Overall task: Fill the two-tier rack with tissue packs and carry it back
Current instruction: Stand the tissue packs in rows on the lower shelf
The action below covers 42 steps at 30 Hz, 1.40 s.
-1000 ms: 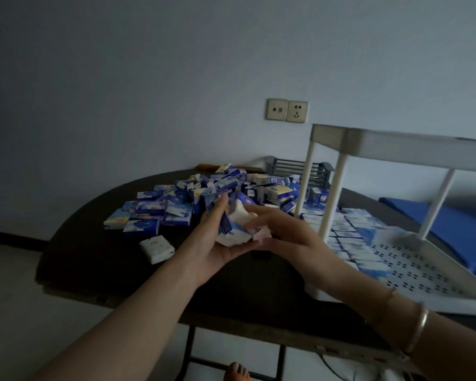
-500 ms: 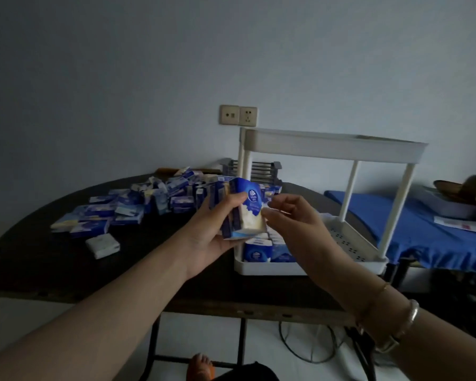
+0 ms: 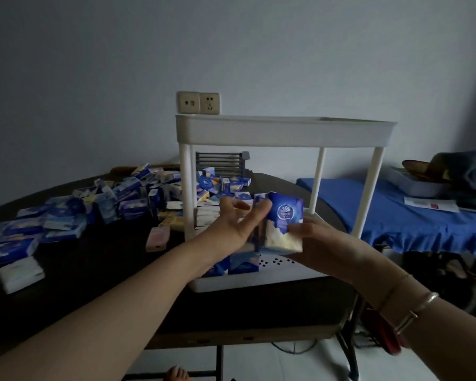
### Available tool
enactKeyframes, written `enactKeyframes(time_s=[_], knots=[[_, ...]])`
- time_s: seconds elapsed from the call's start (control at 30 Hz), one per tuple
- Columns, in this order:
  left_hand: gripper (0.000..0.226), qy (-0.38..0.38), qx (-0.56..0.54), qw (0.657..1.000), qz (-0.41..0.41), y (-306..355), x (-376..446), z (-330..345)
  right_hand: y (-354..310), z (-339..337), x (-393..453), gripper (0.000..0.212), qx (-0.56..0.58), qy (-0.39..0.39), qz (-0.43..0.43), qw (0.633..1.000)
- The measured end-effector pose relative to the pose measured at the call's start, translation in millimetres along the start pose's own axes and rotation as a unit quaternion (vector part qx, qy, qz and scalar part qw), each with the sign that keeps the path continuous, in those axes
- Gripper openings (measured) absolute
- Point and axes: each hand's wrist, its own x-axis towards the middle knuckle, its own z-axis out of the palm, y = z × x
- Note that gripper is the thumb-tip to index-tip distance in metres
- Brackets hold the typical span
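We are holding a small bundle of tissue packs (image 3: 282,225) up in front of the white two-tier rack (image 3: 283,130), at about the height of the gap between its two shelves. Our left hand (image 3: 232,226) curls round the bundle's left side, thumb raised above it and fingers wrapped at the top corner. Our right hand (image 3: 318,237) grips the right edge from below and behind (only the thumb shows plainly against the pack). The front pack faces us upright, blue above and pale below, with a round logo.

The rack stands on the dark desk (image 3: 94,284), its lower tray (image 3: 259,279) near the front edge. A few blue packs (image 3: 237,264) already stand in the tray's left part; the perforated floor to their right is bare. We cannot see into the top tier from this angle.

To the left, a loose heap of packs (image 3: 127,196) spreads across the desk, with a single white pack (image 3: 19,273) lying apart near the left edge. A gold bangle (image 3: 415,309) sits on our right wrist. Behind the rack are two wall sockets (image 3: 198,103), and to the right a blue cloth (image 3: 412,215) covers another surface.
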Motion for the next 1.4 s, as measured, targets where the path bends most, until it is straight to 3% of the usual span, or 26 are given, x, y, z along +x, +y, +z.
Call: enactKeyframes(time_s=[0.1, 0.2, 0.27, 0.33, 0.43, 0.63, 0.9, 1.07, 1.2, 1.27, 1.4], knots=[[0.048, 0.028, 0.118, 0.992, 0.028, -6.0, 29.0, -7.6, -1.4, -29.9, 12.2, 0.057, -0.049, 0.103, 0.001, 0.993], [0.041, 0.126, 0.313, 0.940, 0.059, -29.1, 59.9, -13.5, 3.7, -55.3, 28.3, 0.056, -0.150, 0.177, 0.012, 0.973], [0.048, 0.092, 0.426, 0.899, 0.042, -45.5, 70.1, -11.3, 9.0, -60.9, 36.7, 0.052, -0.226, 0.181, 0.029, 0.957], [0.052, 0.034, 0.475, 0.879, 0.011, -55.4, 74.9, -9.2, 13.1, -60.6, 46.0, 0.054, -0.280, 0.170, 0.039, 0.944], [0.052, -0.002, 0.478, 0.878, -0.019, -57.0, 78.2, -9.1, 20.4, -55.5, 58.6, 0.061, -0.286, 0.177, 0.061, 0.940], [0.052, -0.004, 0.484, 0.875, -0.022, -57.4, 76.4, -8.4, 33.9, -56.5, 75.9, 0.067, -0.266, 0.233, 0.108, 0.929], [0.052, -0.014, 0.485, 0.874, -0.031, -55.5, 76.2, -7.2, 47.3, -28.9, 93.1, 0.041, -0.246, 0.244, 0.109, 0.932], [0.052, -0.019, 0.487, 0.872, -0.032, -56.3, 75.0, -7.7, 46.3, -27.7, 93.3, 0.046, -0.197, 0.275, 0.117, 0.934], [0.053, -0.006, 0.461, 0.887, -0.012, -54.6, 74.4, -9.2, 31.3, -19.2, 75.5, 0.066, -0.302, 0.273, 0.147, 0.901], [0.052, 0.026, 0.439, 0.897, 0.032, -51.9, 69.3, -10.6, 21.8, -13.5, 60.2, 0.072, -0.335, 0.293, 0.111, 0.889], [0.046, 0.079, 0.328, 0.932, 0.136, -25.9, 46.4, -13.1, 3.0, 13.5, 25.1, 0.060, -0.434, 0.310, -0.021, 0.846]])
